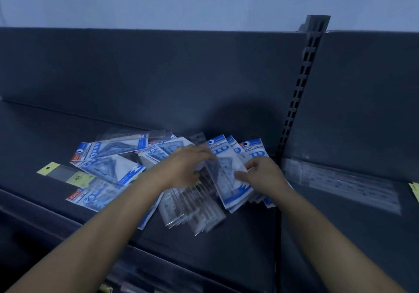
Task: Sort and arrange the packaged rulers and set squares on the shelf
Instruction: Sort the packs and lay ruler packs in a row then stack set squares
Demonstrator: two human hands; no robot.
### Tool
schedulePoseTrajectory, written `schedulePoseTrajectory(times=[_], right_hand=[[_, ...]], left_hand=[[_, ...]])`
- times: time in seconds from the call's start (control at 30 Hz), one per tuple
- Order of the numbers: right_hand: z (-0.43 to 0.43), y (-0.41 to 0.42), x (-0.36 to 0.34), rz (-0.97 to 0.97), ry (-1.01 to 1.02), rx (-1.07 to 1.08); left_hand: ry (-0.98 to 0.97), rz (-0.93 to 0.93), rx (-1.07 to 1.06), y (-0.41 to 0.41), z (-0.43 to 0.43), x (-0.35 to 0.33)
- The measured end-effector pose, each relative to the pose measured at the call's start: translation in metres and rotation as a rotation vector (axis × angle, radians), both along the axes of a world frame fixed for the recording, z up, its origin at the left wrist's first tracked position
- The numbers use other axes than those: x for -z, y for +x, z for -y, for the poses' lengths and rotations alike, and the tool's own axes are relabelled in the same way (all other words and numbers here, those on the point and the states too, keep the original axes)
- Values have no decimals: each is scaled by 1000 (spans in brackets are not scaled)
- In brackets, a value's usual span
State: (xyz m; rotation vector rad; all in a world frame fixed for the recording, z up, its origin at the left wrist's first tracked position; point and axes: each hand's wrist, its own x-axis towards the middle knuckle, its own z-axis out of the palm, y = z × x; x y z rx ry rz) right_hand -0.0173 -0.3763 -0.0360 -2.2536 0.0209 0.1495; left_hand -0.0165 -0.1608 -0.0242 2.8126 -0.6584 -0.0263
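A loose heap of blue-and-white set square packs [108, 168] covers the dark shelf [56, 134]. Right of it stands a neater stack of the same packs [229, 179], and clear ruler packs [195, 208] fan out toward the front. My left hand [188, 165] lies on the stack's top pack, fingers curled over its left edge. On the right edge of that pack, my right hand [263, 174] pinches with thumb and fingers. A yellow-headed ruler pack [65, 174] lies flat at the far left.
A slotted upright post [299, 88] divides this shelf bay from the one to the right, where a long clear ruler pack [344, 186] lies. The shelf's back panel [158, 77] rises behind the heap. More goods show dimly on the shelf below [127, 279].
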Motion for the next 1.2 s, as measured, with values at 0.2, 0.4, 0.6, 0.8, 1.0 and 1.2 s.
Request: schedulePoseTrajectory(times=[0.2, 0.4, 0.6, 0.8, 1.0, 1.2], right_hand=[[26, -3, -17, -69, -51, -119], [41, -10, -26, -271, -156, -88], [41, -24, -24, -214, 11, 86], [89, -76, -39, -204, 92, 134], [139, -118, -55, -138, -15, 181], [195, -141, -57, -180, -68, 80]], left_hand=[[149, 40, 169, 26, 8, -10], [232, 8, 348, 50, 12, -16], [219, -70, 509, 75, 15, -19], [-202, -564, 658, 72, 42, -47], [-562, -477, 578, 63, 113, -64], [-416, -347, 597, 46, 212, -23]])
